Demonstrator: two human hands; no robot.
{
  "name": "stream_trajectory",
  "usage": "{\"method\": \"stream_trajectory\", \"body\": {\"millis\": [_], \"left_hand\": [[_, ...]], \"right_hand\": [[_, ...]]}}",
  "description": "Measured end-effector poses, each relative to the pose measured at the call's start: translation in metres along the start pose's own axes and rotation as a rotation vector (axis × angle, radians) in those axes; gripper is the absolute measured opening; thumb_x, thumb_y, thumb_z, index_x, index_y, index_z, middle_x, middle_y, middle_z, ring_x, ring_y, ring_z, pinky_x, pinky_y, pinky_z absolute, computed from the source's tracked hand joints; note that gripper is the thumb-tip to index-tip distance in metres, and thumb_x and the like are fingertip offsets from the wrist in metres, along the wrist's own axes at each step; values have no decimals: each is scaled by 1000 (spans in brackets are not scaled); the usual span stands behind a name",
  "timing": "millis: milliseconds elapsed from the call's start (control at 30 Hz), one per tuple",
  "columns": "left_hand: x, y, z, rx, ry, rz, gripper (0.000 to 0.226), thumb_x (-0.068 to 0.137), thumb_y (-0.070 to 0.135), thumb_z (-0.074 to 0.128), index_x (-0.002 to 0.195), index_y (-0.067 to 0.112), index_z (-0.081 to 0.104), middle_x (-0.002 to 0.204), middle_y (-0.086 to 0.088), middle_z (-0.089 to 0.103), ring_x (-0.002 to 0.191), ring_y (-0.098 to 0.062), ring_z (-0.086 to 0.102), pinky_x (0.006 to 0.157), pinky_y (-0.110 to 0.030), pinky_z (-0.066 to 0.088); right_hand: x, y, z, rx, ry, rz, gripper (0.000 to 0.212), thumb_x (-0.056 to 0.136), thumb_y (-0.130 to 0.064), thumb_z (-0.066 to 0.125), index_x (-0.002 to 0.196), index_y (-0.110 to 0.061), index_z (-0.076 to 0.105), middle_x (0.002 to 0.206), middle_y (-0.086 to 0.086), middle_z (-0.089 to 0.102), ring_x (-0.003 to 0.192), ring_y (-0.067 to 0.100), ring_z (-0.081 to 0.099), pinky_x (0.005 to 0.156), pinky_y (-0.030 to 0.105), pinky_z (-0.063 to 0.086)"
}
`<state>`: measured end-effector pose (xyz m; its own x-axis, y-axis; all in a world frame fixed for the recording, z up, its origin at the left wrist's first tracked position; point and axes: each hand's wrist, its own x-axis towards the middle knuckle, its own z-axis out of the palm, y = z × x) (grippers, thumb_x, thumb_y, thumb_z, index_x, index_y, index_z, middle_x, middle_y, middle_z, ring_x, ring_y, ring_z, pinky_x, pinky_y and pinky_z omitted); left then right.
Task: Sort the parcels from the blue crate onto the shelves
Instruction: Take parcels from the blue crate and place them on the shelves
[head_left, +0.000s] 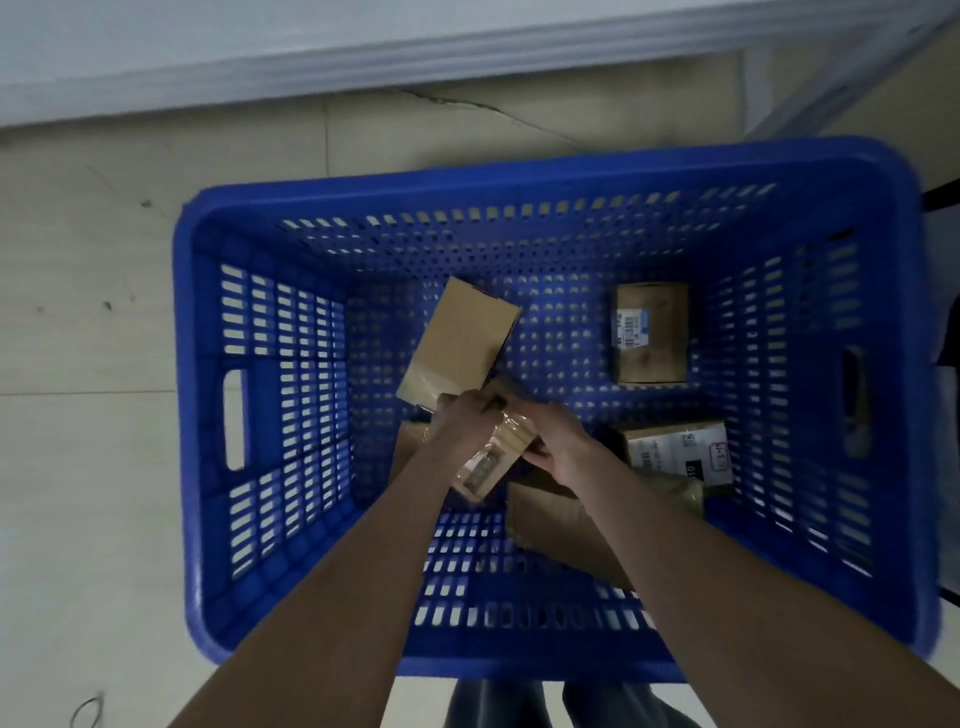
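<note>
I look straight down into the blue crate (208, 415) on the floor. Both arms reach into it. My left hand (460, 415) and my right hand (556, 441) together grip a small taped cardboard parcel (493, 457) held above the crate's bottom. A plain brown box (457, 343) lies tilted just beyond my hands. A labelled box (652, 332) sits at the far right. Another parcel with white labels (680, 449) lies at the right, and a brown box (550, 525) lies under my right forearm.
The crate stands on a pale tiled floor (88, 467). A white shelf edge (363, 57) runs across the top of the view, with a metal upright (852, 78) at the top right. My legs (519, 706) show below the crate's near rim.
</note>
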<state>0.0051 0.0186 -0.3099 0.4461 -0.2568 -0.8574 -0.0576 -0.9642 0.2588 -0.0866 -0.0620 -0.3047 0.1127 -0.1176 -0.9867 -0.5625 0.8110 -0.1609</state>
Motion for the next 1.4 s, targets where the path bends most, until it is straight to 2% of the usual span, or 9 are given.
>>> {"method": "stream_trajectory", "body": {"millis": [100, 233, 400, 533, 733, 867, 967, 1133, 1400], "left_hand": [[-29, 19, -26, -55, 37, 95, 40, 90, 27, 54, 127, 12, 55, 129, -12, 49, 110, -31, 53, 95, -42, 47], [-87, 50, -61, -96, 153, 170, 33, 93, 25, 49, 125, 21, 58, 124, -4, 57, 98, -22, 60, 79, -34, 52], [-195, 89, -109, -4, 233, 367, 31, 91, 16, 50, 119, 21, 63, 122, 1, 57, 99, -16, 59, 85, -28, 50], [-284, 122, -149, -50, 263, 508, 34, 86, 5, 54, 115, 16, 67, 121, -1, 58, 108, -16, 57, 96, -32, 47], [-391, 161, -218, -218, 289, 480, 24, 91, 9, 53, 107, 21, 67, 117, 2, 63, 85, 1, 57, 60, -5, 46], [-441, 178, -287, -229, 451, 430, 35, 93, 15, 53, 128, 16, 53, 125, -5, 59, 99, -12, 57, 74, -17, 45], [-477, 190, -331, -340, 478, 359, 48, 93, 28, 57, 137, 15, 43, 132, -9, 54, 115, -23, 54, 90, -28, 41], [-528, 210, -373, -519, 352, 410, 59, 93, 51, 48, 144, 26, 33, 139, -11, 47, 123, -29, 47, 103, -44, 41], [-577, 225, -383, -581, 1, 458, 56, 90, 65, 35, 113, 21, 61, 108, -5, 65, 106, -25, 59, 88, -44, 52]], "right_hand": [[-38, -14, 1, 53, -14, -44, 62, 88, -36, 68, 140, -14, 42, 124, 9, 61, 105, 22, 60, 85, 33, 52], [-109, -34, 3, 171, -49, -78, 54, 86, -43, 68, 129, -15, 55, 116, 8, 66, 99, 21, 63, 66, 29, 49], [-217, -62, -8, 191, -104, -111, 54, 78, -56, 69, 117, -20, 59, 112, 4, 64, 95, 20, 58, 87, 41, 44], [-309, -90, -13, 209, -158, -132, 48, 79, -56, 68, 110, -21, 61, 107, 1, 64, 95, 20, 59, 88, 44, 45], [-441, -120, -18, 219, -165, -253, 28, 83, -25, 72, 104, -10, 61, 88, 8, 70, 76, 21, 67, 59, 32, 56], [-511, -151, -29, 197, -143, -384, 42, 82, -18, 72, 120, -10, 58, 110, 11, 68, 88, 24, 67, 58, 29, 57], [-558, -175, -32, 112, -156, -489, 43, 79, -26, 73, 119, -15, 61, 102, 6, 68, 82, 21, 64, 70, 34, 55], [-615, -206, -35, 85, -193, -626, 28, 69, -30, 78, 93, -17, 68, 75, 4, 72, 85, 26, 65, 85, 46, 55], [-673, -236, -48, -25, -198, -760, 32, 73, -36, 75, 96, -17, 64, 93, 7, 69, 94, 24, 65, 73, 38, 54]]}}
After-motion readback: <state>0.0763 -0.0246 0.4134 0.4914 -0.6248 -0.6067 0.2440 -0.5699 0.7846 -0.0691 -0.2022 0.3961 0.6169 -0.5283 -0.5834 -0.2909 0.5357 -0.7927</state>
